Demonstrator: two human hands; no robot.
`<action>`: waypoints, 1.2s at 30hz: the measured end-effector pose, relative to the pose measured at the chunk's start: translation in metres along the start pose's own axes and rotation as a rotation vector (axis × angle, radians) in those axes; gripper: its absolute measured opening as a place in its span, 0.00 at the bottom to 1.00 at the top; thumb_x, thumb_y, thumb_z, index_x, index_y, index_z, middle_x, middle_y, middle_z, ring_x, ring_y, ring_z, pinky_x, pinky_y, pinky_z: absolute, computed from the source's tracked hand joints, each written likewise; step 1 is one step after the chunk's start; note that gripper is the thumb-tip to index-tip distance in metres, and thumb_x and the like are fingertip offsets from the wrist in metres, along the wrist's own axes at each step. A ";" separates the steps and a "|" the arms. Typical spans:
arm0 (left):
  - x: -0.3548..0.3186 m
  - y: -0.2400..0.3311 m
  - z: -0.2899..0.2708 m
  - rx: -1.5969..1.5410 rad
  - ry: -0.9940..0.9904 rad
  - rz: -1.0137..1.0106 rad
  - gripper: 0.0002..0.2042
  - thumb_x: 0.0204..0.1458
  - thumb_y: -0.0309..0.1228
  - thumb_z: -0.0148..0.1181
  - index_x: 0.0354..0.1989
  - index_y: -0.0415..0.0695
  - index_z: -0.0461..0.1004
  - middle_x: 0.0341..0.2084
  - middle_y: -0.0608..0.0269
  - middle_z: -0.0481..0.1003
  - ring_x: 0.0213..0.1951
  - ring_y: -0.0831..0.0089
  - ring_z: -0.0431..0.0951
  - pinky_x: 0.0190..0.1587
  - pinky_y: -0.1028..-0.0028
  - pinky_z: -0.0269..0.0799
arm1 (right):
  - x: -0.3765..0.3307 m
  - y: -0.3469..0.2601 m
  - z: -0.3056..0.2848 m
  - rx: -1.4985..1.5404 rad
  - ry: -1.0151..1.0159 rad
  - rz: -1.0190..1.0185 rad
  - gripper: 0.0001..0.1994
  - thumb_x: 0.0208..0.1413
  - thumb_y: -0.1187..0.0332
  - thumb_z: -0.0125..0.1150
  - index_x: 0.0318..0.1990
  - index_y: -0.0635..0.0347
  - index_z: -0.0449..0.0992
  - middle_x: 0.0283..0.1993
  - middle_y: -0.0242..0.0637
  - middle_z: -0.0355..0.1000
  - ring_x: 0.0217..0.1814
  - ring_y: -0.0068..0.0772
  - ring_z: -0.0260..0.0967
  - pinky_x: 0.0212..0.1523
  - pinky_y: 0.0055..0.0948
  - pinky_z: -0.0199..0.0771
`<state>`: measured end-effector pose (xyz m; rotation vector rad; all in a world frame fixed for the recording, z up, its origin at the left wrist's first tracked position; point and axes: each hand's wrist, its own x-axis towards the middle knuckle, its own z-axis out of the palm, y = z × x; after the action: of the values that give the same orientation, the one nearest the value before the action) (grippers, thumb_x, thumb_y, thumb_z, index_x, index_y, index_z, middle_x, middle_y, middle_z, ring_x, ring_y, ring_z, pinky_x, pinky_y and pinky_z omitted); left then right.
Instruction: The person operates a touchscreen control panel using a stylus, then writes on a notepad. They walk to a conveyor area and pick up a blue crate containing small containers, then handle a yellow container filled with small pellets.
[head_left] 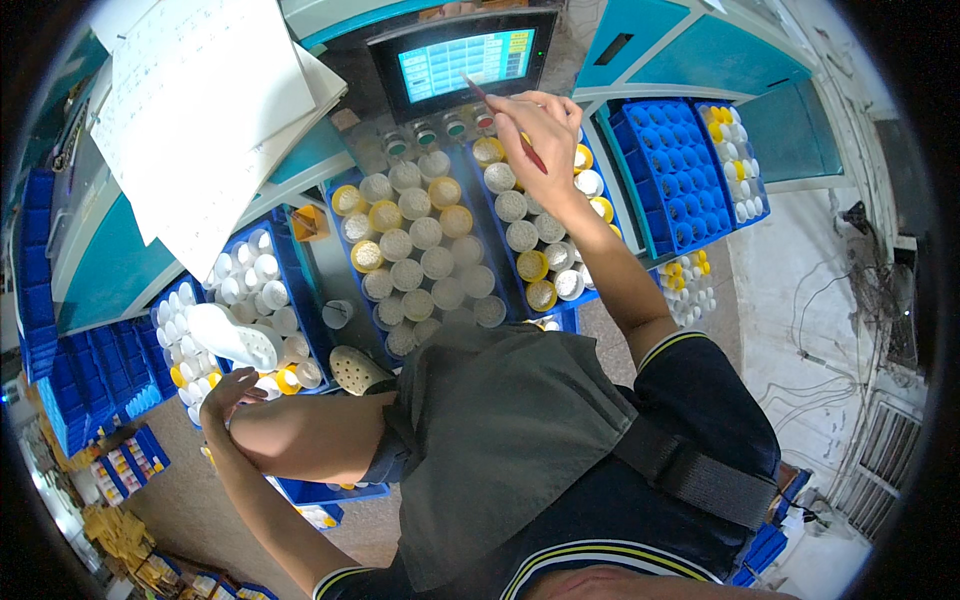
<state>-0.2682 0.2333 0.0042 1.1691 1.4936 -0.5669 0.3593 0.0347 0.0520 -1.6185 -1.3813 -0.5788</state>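
Observation:
My right hand (540, 135) pinches a slim dark red pen (534, 153), its tip at the lit blue touchscreen (465, 65); contact with the glass cannot be made out. Below that hand, a blue tray holds round white and yellow cups (521, 236) of pale granular material. Beside it on the left, similar cups (425, 233) fill another tray, partly hidden by my grey apron (500, 420). Over at the left, my left hand (230, 392) rests by my bent knee, fingers loosely extended and holding nothing visible. Close to it is a white clog (235, 338).
Push buttons (455, 125) line the panel under the screen. Handwritten paper sheets (205, 110) hang at upper left. Blue trays (675, 170) stand at right, with more white and yellow cups (738, 165) beside them. Loose cables (815, 375) run along the right wall.

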 end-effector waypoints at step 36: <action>0.000 -0.001 0.004 0.017 -0.004 0.010 0.30 0.68 0.44 0.55 0.69 0.32 0.61 0.45 0.42 0.80 0.46 0.59 0.84 0.53 0.62 0.81 | 0.006 -0.022 -0.001 0.061 -0.025 -0.005 0.12 0.55 0.75 0.67 0.47 0.59 0.84 0.41 0.29 0.81 0.49 0.31 0.74 0.56 0.38 0.57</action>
<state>-0.2672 0.2294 0.0027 1.1877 1.4810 -0.5759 0.3398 0.0356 0.0646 -1.5790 -1.4079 -0.5166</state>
